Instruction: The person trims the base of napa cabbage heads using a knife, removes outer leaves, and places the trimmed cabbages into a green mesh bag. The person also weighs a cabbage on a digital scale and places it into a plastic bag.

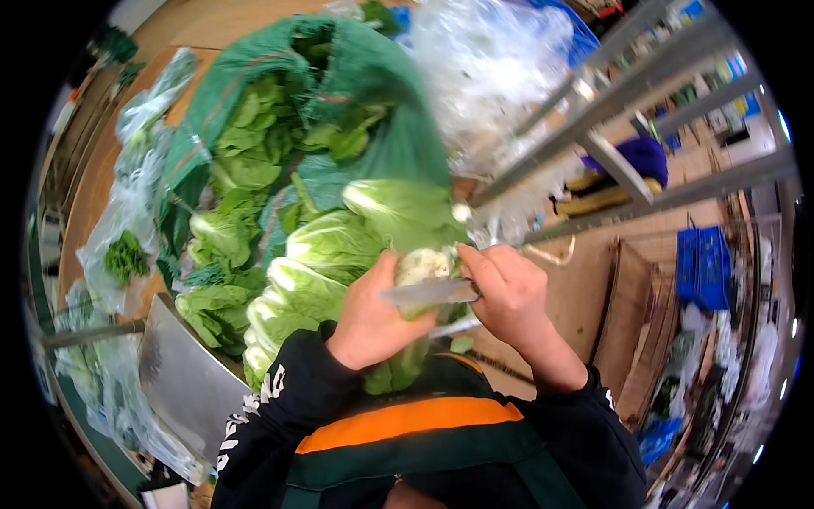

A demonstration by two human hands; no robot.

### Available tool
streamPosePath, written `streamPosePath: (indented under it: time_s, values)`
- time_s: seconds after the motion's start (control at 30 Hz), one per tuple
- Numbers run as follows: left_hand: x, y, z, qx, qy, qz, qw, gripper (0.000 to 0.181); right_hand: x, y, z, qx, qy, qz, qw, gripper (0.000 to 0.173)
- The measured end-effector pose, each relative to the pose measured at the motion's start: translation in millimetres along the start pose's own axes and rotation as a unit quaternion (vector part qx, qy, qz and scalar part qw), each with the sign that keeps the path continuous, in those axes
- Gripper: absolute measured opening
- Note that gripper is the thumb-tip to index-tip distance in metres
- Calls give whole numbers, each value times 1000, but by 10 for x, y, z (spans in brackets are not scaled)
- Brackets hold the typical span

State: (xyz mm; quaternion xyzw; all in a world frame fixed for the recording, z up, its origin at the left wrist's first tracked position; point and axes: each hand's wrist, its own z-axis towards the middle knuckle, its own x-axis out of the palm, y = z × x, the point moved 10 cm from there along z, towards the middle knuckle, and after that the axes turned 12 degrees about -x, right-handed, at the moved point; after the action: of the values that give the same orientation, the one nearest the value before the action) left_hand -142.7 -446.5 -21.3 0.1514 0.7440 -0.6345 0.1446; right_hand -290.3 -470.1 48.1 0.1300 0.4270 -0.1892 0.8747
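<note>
My left hand (pixel 375 318) grips a leafy green head of cabbage or similar vegetable (pixel 421 266), its pale cut base turned towards the knife. In my right hand (pixel 509 286) is a knife (pixel 426 292), its blurred blade lying across that base; the handle is mostly hidden by my fingers. Several napa cabbages (pixel 334 245) lie in a row beside my left hand, white ribs facing me. Behind them a green mesh sack (pixel 407 108) lies with its side open, showing more leafy heads (pixel 245 159).
Clear plastic bags (pixel 121 203) lie at the left near a metal sheet (pixel 184 375). Crumpled clear plastic (pixel 489 70) is heaped at the back. Metal rails (pixel 610 89) cross the right side, with purple-and-tan gloves (pixel 626 168) by them. A blue crate (pixel 703 267) stands far right.
</note>
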Motion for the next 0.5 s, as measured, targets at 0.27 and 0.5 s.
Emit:
streamPosePath:
  time_s: [0.27, 0.5]
  values:
    - [874, -127, -80, -24, 171, 17, 985, 61, -200, -113, -872, 69, 27, -70, 995, 45]
    - [1000, -137, -47, -11, 171, 101, 980, 69, 342, -762, -2279, 355, 117, 40, 927, 40]
